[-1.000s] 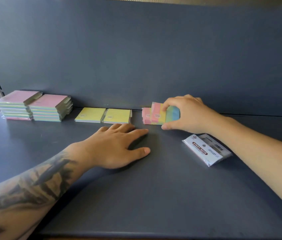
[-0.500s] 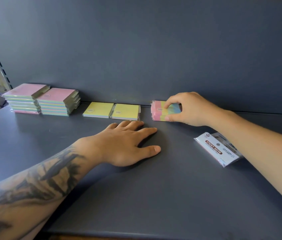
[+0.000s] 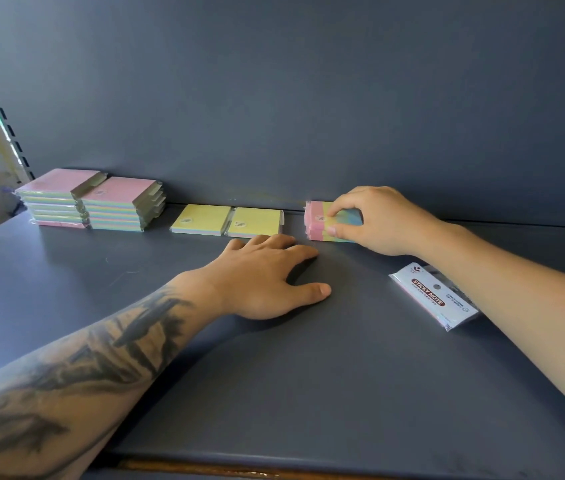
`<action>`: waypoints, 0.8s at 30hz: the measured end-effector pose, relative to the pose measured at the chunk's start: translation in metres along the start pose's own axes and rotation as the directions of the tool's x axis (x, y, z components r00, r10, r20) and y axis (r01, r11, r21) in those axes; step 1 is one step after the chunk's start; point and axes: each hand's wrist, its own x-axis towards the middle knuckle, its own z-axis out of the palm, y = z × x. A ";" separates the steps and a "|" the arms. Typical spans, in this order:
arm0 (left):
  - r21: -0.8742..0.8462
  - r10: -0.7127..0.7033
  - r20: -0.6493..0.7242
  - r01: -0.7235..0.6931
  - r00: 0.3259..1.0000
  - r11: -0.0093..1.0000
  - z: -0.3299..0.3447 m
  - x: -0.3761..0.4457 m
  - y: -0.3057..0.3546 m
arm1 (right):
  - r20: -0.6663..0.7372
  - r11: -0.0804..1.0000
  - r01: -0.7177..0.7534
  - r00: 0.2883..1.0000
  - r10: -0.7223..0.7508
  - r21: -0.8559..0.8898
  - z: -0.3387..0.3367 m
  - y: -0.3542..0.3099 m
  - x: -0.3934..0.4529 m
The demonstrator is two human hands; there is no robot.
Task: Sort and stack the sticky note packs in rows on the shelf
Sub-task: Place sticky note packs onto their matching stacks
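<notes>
While right hand (image 3: 383,221) pinches rainbow packs (image 3: 322,221), white pack (image 3: 435,296) reads "STICKY NOTE".

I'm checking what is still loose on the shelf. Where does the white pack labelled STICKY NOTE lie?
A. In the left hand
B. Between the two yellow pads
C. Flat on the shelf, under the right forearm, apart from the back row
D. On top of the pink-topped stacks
C: the white pack labelled STICKY NOTE lies alone on the shelf, partly under the right forearm, nearer than the back row, with neither hand touching it.
</notes>
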 end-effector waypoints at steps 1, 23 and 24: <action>0.003 -0.002 0.011 0.002 1.000 1.000 0.001 0.000 0.000 | 0.001 1.000 0.000 1.000 0.000 -0.003 0.001 0.000 0.000; -0.103 0.222 -0.149 -0.238 0.964 0.966 0.014 0.000 0.013 | 0.088 0.974 -0.228 0.970 0.226 0.016 -0.029 0.008 -0.151; -0.128 0.238 -0.167 -0.260 0.957 0.957 0.015 0.000 0.014 | 0.079 0.976 -0.204 0.977 0.198 0.071 -0.026 0.007 -0.153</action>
